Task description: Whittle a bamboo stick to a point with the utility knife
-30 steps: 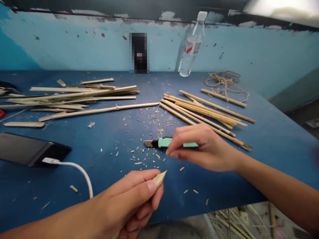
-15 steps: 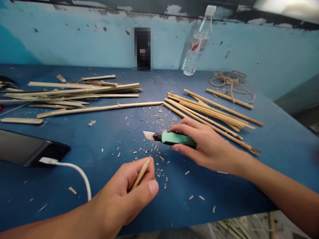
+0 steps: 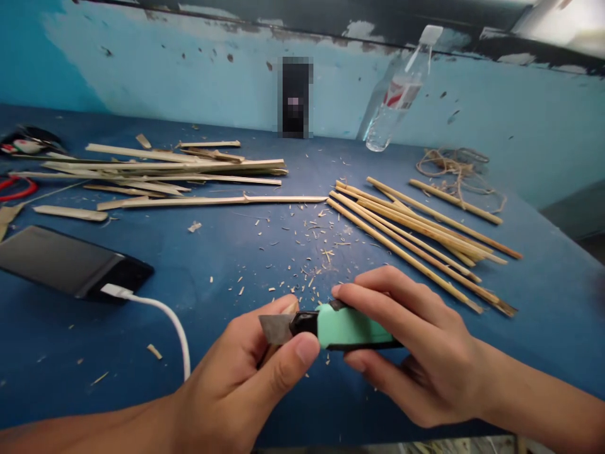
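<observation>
My left hand is closed around a thin wooden stick, whose pale tip shows above the fingers; the knife hides part of it. In my right hand is a utility knife with a mint-green and black handle, pointing left. Its blade is out and lies across the stick, over my left hand, with the left thumb beside the black nose of the knife. Small wood shavings are scattered on the blue table beyond both hands.
Several round sticks lie at the right, split strips at the left. A phone with a white cable is at the left. A water bottle, twine and a blurred dark upright object stand or lie at the back.
My right hand has brought the knife down and nearer, from above the table to the stick in my left hand. The whole view has shifted slightly, showing more of the left side.
</observation>
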Action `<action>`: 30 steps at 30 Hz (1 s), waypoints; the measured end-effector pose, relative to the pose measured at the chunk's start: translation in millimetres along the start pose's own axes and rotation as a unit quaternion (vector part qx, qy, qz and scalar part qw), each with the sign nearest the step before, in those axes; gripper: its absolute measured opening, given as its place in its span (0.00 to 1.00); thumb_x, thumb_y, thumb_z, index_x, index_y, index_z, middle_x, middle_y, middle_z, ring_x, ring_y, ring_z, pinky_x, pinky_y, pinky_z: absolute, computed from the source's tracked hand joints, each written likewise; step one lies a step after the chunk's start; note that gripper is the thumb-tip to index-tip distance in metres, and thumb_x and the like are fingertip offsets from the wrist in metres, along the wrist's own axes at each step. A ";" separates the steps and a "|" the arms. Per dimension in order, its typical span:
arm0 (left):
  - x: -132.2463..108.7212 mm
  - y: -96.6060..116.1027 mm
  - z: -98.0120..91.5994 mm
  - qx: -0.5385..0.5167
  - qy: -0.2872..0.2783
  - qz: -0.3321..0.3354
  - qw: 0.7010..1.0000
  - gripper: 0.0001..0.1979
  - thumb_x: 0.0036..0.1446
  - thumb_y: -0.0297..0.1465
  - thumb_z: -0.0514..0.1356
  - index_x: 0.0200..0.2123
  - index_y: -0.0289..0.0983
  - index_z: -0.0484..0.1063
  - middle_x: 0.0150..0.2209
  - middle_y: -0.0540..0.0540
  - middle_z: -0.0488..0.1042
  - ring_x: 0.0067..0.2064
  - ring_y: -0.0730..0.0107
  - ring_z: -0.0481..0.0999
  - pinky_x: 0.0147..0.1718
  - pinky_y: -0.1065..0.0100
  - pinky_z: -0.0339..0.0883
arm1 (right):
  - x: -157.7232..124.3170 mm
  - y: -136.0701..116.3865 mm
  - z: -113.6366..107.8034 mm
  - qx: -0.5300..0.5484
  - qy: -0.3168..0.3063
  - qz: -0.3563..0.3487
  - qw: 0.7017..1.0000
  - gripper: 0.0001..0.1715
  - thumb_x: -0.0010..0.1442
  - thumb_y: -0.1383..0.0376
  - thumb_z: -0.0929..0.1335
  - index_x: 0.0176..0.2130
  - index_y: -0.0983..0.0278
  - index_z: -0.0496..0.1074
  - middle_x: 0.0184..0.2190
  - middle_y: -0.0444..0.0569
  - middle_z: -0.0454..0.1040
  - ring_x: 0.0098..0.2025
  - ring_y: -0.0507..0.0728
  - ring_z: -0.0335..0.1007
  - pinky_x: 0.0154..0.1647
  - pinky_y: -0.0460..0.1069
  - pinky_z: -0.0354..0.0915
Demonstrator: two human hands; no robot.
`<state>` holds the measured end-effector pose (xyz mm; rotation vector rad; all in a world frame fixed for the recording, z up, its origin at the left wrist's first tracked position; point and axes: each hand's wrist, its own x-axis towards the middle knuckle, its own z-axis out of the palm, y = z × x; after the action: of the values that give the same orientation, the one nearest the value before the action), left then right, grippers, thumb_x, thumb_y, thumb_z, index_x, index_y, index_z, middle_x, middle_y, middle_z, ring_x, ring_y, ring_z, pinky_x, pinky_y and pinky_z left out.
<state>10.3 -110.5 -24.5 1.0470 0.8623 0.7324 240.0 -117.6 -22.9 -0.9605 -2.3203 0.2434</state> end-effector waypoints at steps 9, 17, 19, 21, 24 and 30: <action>-4.2 -6.6 -6.1 0.014 -0.002 0.019 1.000 0.19 0.65 0.46 0.64 0.29 0.39 0.71 0.27 0.53 0.59 0.28 0.74 0.57 0.29 0.74 0.59 | -2.5 -9.9 7.2 -0.016 0.034 -0.006 0.999 0.25 0.70 0.62 0.66 0.61 0.72 0.64 0.47 0.57 0.73 0.44 0.58 0.74 0.37 0.51 0.76; -3.9 -5.7 -8.3 0.044 0.020 -0.010 0.999 0.24 0.61 0.51 0.66 0.27 0.39 0.66 0.23 0.56 0.52 0.25 0.76 0.51 0.22 0.73 0.51 | 0.5 -7.2 10.6 0.061 0.032 0.014 0.998 0.26 0.69 0.61 0.68 0.62 0.68 0.62 0.47 0.56 0.73 0.42 0.58 0.75 0.38 0.52 0.77; -3.2 -4.3 -8.7 0.042 0.018 -0.014 0.999 0.27 0.60 0.52 0.67 0.25 0.39 0.61 0.23 0.56 0.51 0.24 0.77 0.48 0.21 0.73 0.48 | 2.4 -4.6 8.6 0.077 0.017 0.008 0.997 0.25 0.69 0.61 0.68 0.61 0.68 0.63 0.46 0.55 0.73 0.40 0.57 0.75 0.36 0.52 0.77; -1.5 -1.4 -7.3 0.036 0.014 -0.014 0.999 0.26 0.60 0.51 0.67 0.25 0.39 0.61 0.22 0.56 0.51 0.23 0.77 0.49 0.20 0.73 0.48 | 3.3 -3.5 7.1 0.077 0.011 0.008 0.997 0.24 0.69 0.60 0.68 0.60 0.68 0.64 0.46 0.55 0.73 0.40 0.57 0.75 0.36 0.51 0.77; 4.6 5.5 -3.3 0.013 -0.006 -0.033 0.999 0.20 0.60 0.50 0.66 0.30 0.40 0.70 0.22 0.55 0.55 0.24 0.73 0.56 0.20 0.72 0.53 | 2.1 -4.5 5.8 0.055 0.010 -0.002 0.998 0.24 0.70 0.60 0.67 0.60 0.69 0.64 0.47 0.56 0.73 0.41 0.57 0.75 0.38 0.52 0.78; 16.3 18.4 -2.4 -0.011 -0.027 -0.051 0.998 0.19 0.59 0.52 0.65 0.37 0.41 0.74 0.22 0.53 0.59 0.27 0.67 0.64 0.22 0.70 0.59 | -1.7 -9.4 4.3 0.006 0.020 -0.005 1.000 0.27 0.70 0.61 0.67 0.63 0.70 0.62 0.49 0.58 0.74 0.44 0.59 0.77 0.36 0.52 0.76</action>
<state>14.0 -89.6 -11.8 0.9914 0.8530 0.6253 233.0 -125.3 -23.5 -0.9401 -2.2835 0.2324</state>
